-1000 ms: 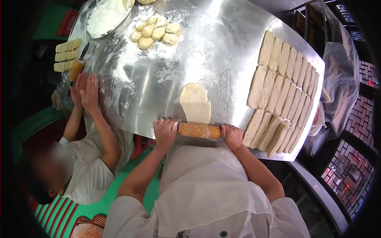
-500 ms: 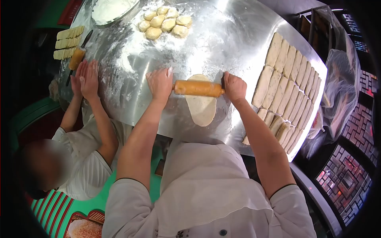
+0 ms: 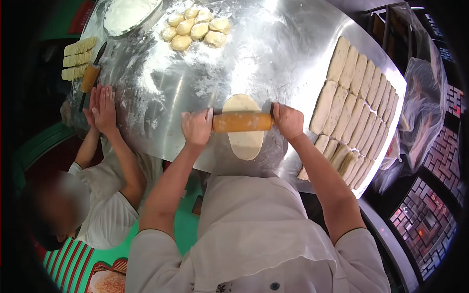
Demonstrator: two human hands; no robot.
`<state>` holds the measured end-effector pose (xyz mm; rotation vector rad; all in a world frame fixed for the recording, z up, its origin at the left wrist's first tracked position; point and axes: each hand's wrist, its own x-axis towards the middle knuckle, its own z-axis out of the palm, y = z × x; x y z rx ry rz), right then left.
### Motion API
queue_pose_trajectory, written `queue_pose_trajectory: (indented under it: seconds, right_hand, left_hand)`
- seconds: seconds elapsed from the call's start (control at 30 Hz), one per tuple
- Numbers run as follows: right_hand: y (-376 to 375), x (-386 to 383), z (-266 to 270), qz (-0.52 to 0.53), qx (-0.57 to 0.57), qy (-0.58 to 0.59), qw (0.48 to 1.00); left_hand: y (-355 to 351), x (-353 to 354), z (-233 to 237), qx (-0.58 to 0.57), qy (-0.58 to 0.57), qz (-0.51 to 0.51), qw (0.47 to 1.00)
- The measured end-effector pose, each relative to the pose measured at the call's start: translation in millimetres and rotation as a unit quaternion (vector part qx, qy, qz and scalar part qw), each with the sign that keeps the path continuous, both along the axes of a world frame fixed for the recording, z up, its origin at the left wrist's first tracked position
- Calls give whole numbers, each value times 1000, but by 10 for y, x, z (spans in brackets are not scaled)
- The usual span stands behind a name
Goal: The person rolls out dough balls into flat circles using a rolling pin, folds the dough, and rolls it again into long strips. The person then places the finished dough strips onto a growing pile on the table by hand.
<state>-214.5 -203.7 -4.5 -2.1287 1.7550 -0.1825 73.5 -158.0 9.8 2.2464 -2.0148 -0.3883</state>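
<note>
I have both hands on the wooden rolling pin. My left hand curls over its left end and my right hand over its right end, well apart, with the bare barrel between them. The pin lies crosswise on the middle of the oval dough sheet. The sheet sits on the floured steel table near my edge, its far tip showing beyond the pin and its near end below it.

I judge the dough soft, thin and easily stretched or torn, and likely to stick where flour is scarce. The pin looks stiff and light, best held by its ends, as now, so the palms clear the dough.

Farther off, a cluster of dough balls sits beside a bowl of flour. Rows of shaped dough slabs lie to my right. At my left a co-worker's hands press flat on the table, near a wooden-handled knife.
</note>
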Motion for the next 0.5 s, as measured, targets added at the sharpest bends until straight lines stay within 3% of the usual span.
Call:
queue_pose_trajectory:
  seconds: [0.1, 0.17, 0.23, 0.3, 0.33, 0.4, 0.47, 0.5]
  right_hand:
    - [-747, 85, 37, 16, -20, 72, 997]
    - [-992, 111, 71, 40, -31, 111, 993]
    - [-1142, 129, 111, 60, -30, 137, 988]
    - [-884, 103, 179, 69, -41, 71, 994]
    - [-708, 63, 136, 11, -13, 11, 1000]
    - [-353, -21, 50, 30, -60, -41, 997]
    - [-235, -59, -2, 22, -70, -54, 996]
    - [-286, -50, -3, 14, -53, -31, 998]
  left_hand:
    - [-865, -14, 40, 44, -17, 48, 998]
    - [-1075, -10, 26, 54, -24, 64, 996]
    - [-1129, 0, -30, -28, -11, 45, 999]
    - [-808, -22, 7, -62, 46, 37, 996]
    - [-552, -59, -2, -70, 37, 30, 996]
    - [-226, -135, 20, -75, 30, 22, 997]
    - [-18, -193, 71, -57, 66, 11, 996]
    - [-121, -187, 20, -30, 19, 20, 999]
